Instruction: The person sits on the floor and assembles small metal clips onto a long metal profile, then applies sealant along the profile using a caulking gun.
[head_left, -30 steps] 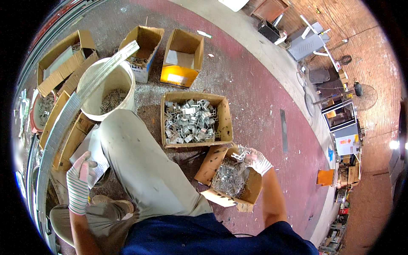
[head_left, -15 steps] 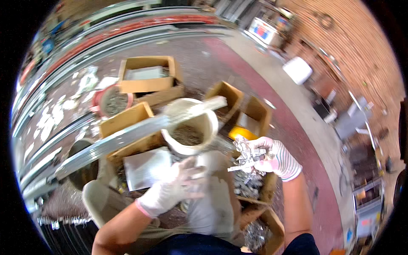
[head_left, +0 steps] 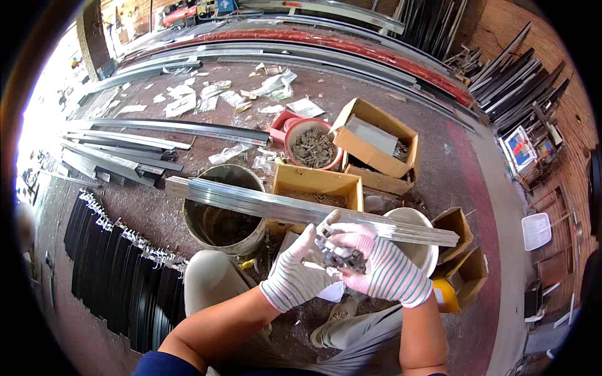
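Observation:
Both hands wear white knit gloves with thin stripes. My right hand [head_left: 394,266] is closed around a cluster of small grey metal pieces [head_left: 342,254], their exact kind unclear. My left hand [head_left: 292,269] meets the cluster from the other side, thumb up and fingers bent against it; its fingertips are partly hidden. Just beyond my hands, a bundle of long silvery metal strips [head_left: 282,207] lies across a dark-insided bucket [head_left: 192,230], a wooden box [head_left: 316,178] and a white bucket [head_left: 431,262].
Black profiles [head_left: 119,269] with metal bits at their ends lie at left. Beyond stand a red tub [head_left: 290,139] of small metal parts and a cardboard box [head_left: 370,153]. A yellow object [head_left: 445,296] sits in a carton at right. Long metal bars [head_left: 188,128] and plastic scraps cover the floor.
The view has swung left. My right hand has carried the metal pieces from above a box at right to over my lap; my left hand, spread before, has come up to them.

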Motion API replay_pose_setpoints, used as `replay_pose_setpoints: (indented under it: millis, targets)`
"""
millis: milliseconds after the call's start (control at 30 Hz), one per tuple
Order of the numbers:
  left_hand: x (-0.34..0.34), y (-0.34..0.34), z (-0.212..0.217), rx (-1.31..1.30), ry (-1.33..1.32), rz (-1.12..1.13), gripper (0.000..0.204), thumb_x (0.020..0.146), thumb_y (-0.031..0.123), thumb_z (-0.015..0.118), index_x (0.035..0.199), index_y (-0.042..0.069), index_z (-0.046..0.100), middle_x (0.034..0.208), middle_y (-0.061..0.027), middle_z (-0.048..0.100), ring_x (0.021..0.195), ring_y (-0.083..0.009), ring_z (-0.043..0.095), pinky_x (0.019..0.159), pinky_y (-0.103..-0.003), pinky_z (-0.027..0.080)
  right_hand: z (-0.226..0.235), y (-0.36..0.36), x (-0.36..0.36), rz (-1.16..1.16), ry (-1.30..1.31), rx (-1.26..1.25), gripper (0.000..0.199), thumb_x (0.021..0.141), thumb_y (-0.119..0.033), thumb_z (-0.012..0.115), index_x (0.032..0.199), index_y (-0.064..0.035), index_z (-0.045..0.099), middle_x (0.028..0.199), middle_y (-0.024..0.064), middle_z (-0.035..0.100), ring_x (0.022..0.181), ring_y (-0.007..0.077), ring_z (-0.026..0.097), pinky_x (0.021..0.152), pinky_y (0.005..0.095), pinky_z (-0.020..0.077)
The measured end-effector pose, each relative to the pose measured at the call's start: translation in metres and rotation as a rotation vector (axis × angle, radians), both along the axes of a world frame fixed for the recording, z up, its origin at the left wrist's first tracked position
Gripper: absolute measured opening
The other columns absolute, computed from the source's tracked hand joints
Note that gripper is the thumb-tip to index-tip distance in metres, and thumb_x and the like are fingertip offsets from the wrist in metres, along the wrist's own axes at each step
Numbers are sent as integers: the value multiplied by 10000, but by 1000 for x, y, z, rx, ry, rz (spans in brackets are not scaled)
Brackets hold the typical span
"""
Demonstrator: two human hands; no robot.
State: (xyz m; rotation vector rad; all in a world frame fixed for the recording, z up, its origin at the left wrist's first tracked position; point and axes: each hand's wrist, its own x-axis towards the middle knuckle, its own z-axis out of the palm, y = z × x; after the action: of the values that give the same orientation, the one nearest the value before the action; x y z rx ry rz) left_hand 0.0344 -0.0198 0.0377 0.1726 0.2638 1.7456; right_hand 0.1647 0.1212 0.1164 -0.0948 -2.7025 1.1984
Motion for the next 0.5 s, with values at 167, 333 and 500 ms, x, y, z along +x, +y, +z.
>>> replay_pose_setpoints:
  millis: [167,333,500]
  targets:
    - [-20,6,-12,-49,-147,42,584,1048,497,562,1546,214,451,1426,-106,581,1293,-319,592,1030,-551,527,-28,12,-28,91,-37,20,644,798,-61,726,1409,-82,521,1465,178,506,1383,395,475,1179,478,380]
    - [-30,12,-23,-125,-126,55,629,1045,610,489,1513,191,484,1441,-110,593,1274,-339,614,1028,-577,518,-33,26,-43,66,-116,-13,958,790,-105,721,1647,-94,292,1481,252,495,1366,433,457,1203,497,340]
    - [-33,15,-31,-191,-67,73,700,1035,611,499,1493,82,494,1470,-191,569,1334,-398,569,1137,-608,432,-50,29,-42,104,-4,3,942,801,-86,709,1643,-70,288,1556,225,461,1464,393,412,1246,467,305]
